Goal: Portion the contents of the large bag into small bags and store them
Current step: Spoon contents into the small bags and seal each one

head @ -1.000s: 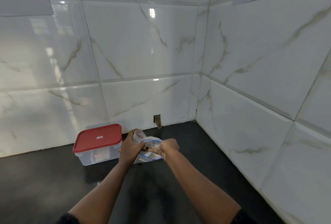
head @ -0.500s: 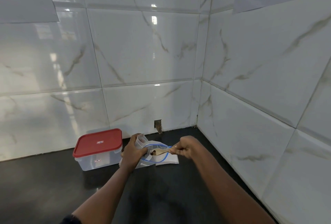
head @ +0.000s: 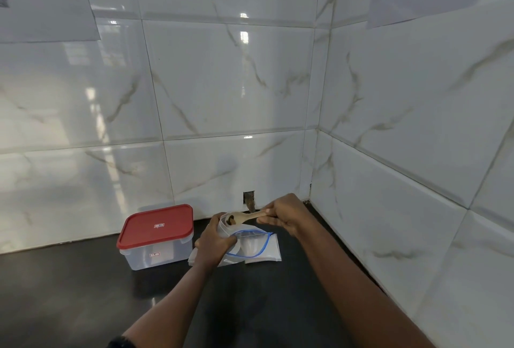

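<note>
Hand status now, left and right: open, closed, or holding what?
Left hand: grips the small bag.
Right hand: pinches the spoon by its handle, bowl at the bag's mouth.

One red-lidded container (head: 155, 236); one wooden spoon (head: 246, 217); one blue-zipped large bag (head: 257, 246); one small bag (head: 224, 230)

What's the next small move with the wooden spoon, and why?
Probably tip the wooden spoon into the small clear plastic bag: the right hand holds its dark-loaded bowl at the bag's open mouth, which the left hand holds up.
</note>
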Demonstrator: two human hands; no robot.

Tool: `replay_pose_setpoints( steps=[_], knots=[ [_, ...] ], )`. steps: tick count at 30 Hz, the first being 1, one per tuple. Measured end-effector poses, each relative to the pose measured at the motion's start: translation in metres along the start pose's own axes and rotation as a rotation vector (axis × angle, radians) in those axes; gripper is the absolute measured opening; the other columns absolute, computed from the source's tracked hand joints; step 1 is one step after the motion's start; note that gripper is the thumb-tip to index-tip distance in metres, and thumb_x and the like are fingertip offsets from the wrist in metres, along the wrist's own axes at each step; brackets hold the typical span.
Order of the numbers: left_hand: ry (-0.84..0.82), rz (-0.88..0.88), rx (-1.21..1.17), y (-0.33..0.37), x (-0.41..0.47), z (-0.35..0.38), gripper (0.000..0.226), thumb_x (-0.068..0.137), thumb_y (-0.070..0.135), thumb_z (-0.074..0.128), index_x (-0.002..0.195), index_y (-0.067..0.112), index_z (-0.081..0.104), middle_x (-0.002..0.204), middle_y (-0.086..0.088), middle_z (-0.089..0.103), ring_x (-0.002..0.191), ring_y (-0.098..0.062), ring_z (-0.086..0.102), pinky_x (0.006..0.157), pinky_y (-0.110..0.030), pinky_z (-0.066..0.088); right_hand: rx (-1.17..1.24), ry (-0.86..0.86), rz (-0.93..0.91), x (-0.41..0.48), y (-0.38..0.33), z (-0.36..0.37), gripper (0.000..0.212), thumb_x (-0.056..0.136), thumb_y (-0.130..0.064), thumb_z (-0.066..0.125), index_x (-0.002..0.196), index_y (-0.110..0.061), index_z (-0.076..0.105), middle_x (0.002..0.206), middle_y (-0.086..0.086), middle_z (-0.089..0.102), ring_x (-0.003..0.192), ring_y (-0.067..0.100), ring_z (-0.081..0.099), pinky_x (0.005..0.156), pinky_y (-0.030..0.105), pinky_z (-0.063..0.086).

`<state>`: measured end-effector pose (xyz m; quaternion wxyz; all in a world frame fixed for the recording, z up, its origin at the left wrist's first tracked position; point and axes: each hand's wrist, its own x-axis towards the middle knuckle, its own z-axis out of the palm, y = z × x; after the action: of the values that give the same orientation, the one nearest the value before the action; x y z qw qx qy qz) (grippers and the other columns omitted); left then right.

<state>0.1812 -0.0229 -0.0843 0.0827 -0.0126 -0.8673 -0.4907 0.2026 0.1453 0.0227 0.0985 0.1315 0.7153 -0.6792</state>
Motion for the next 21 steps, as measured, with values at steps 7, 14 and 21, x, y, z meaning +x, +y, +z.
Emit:
replay_pose_setpoints(
  steps=[7,14,21],
  knots=[
    [0.026,-0.014,-0.014,0.000,0.003,-0.001,0.066,0.075,0.013,0.073,0.132,0.014,0.041,0.131,-0.009,0.054,0.117,-0.028,0.051,0.102,-0.046,0.042,-0.794,0.040,-0.426,0.003,0.002,0.023,0.035,0.080,-0.001,0.066,0.115,-0.007,0.068,0.107,0.012,0.071,0.079,0.009,0.057,0.080,0.016,0.046],
    [0.036,-0.029,-0.038,-0.001,0.007,-0.003,0.060,0.075,0.012,0.072,0.128,0.015,0.043,0.121,-0.008,0.057,0.110,-0.028,0.054,0.096,-0.046,0.046,-0.941,0.077,-0.555,0.000,-0.006,0.023,0.039,0.083,0.002,0.060,0.120,-0.010,0.065,0.113,0.010,0.069,0.108,0.021,0.060,0.093,0.023,0.047],
    [0.028,-0.004,-0.067,-0.001,0.010,0.000,0.059,0.075,0.008,0.070,0.128,0.016,0.044,0.122,-0.006,0.057,0.110,-0.028,0.054,0.096,-0.046,0.046,-1.140,0.016,-0.629,0.011,-0.001,0.027,0.038,0.089,-0.001,0.054,0.123,-0.016,0.063,0.121,0.011,0.062,0.102,0.022,0.061,0.094,0.027,0.049]
  ],
)
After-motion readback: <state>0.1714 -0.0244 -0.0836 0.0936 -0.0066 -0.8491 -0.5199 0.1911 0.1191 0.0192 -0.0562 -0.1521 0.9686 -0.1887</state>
